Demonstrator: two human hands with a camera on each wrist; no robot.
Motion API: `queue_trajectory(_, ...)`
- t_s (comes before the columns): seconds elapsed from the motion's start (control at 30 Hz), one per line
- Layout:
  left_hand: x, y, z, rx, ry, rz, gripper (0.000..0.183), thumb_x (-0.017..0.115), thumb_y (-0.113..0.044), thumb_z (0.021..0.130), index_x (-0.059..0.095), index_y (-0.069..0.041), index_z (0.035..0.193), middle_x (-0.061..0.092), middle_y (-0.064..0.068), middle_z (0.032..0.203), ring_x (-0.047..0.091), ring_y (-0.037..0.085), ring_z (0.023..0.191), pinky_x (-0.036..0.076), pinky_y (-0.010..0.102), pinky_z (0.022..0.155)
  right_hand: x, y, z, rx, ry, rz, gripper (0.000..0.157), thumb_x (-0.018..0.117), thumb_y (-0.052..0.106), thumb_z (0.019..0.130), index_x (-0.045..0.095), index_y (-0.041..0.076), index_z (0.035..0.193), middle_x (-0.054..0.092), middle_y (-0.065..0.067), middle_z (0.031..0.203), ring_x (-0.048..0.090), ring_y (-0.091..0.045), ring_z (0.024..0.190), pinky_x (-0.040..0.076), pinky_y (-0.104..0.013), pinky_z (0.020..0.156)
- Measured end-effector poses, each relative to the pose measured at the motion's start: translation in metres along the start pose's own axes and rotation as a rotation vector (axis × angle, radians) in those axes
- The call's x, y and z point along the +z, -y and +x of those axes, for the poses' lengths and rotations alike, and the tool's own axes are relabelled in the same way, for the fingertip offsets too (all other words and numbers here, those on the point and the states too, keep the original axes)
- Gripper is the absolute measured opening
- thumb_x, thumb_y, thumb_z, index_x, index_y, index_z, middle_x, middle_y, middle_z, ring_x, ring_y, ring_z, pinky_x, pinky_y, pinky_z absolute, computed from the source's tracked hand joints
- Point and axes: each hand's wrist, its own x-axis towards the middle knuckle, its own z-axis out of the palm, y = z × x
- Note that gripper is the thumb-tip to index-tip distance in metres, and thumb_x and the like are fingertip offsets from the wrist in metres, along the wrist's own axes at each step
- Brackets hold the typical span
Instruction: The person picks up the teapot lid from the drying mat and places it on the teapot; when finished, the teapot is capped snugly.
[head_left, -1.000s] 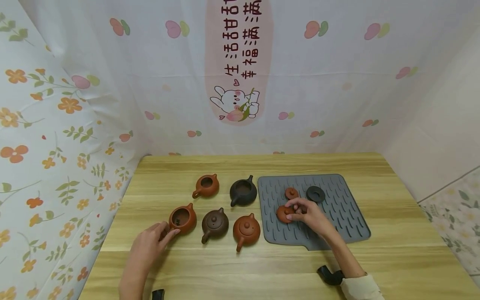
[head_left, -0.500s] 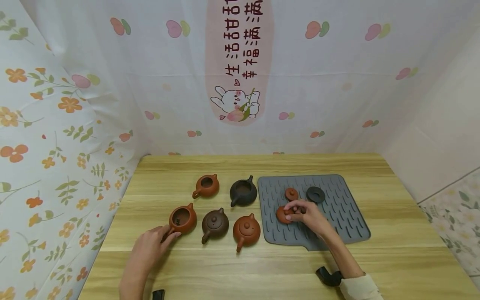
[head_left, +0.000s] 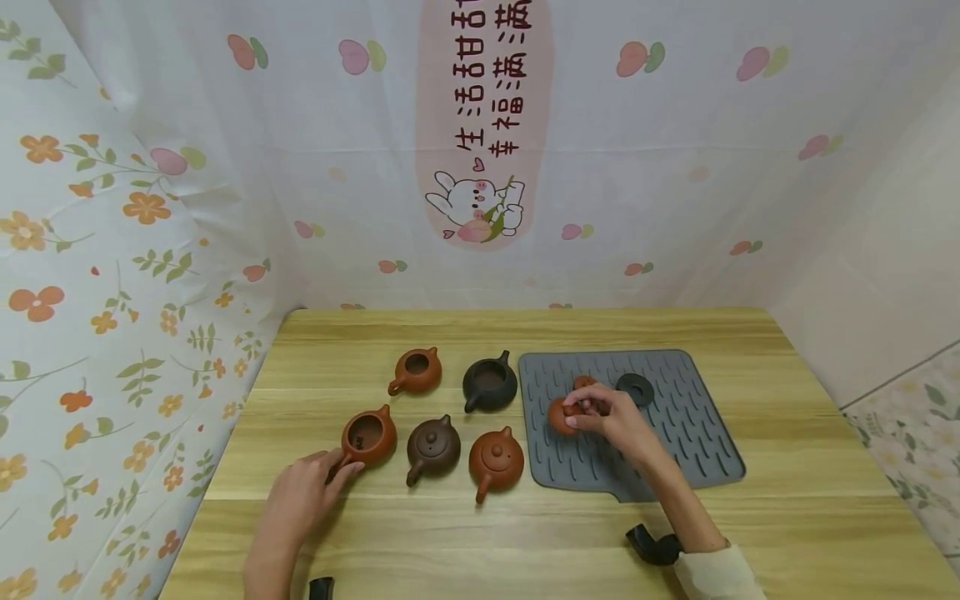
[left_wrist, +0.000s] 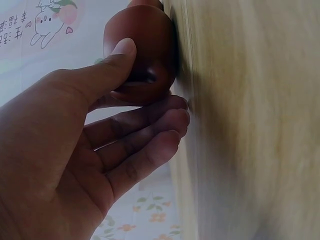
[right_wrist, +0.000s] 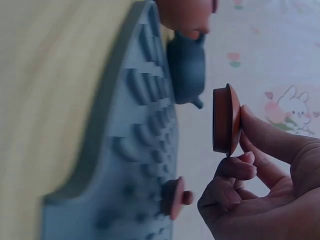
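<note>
My left hand (head_left: 296,500) pinches the handle of an orange-brown teapot (head_left: 382,450) without a lid, at the left front of the group. Thumb and fingers sit around its handle side in the left wrist view, and the teapot (left_wrist: 142,37) stands on the table. With thumb and fingers, my right hand (head_left: 618,421) holds an orange teapot lid (head_left: 558,417) by its top. The right wrist view shows this lid (right_wrist: 226,120) lifted off the grey mat (head_left: 705,442). A smaller orange lid (head_left: 583,382), partly hidden by the hand, and a black lid (head_left: 636,389) lie on the mat.
A small orange teapot (head_left: 422,377) and a black teapot (head_left: 491,393), both lidless, stand behind. A dark brown teapot (head_left: 437,454) and an orange teapot (head_left: 497,467), both lidded, stand between the hands. Black curved pieces (head_left: 652,546) are near the wrists. Patterned cloth (head_left: 337,250) hangs behind the table.
The right hand has raised the orange lid off the mat and shifted it slightly left. The left hand stays at the teapot's handle. The head view has shifted slightly.
</note>
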Motion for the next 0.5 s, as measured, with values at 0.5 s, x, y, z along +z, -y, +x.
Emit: queue_trajectory(0.5, 0.045, 0.049, -0.01, 0.001, 0.005, 0.072, 0.031, 0.084, -0.042, 0.098, 0.064, -0.025, 0.081, 0.059, -0.014, 0.069, 0.059, 0.01, 0.058, 0.047, 0.036, 0.055, 0.014, 0.03, 0.016, -0.066, 0.049, -0.006, 0.021, 0.082, 0.008, 0.099, 0.078, 0.001, 0.117, 0.059, -0.012, 0.106, 0.047, -0.023, 0.094, 0.044, -0.034, 0.077)
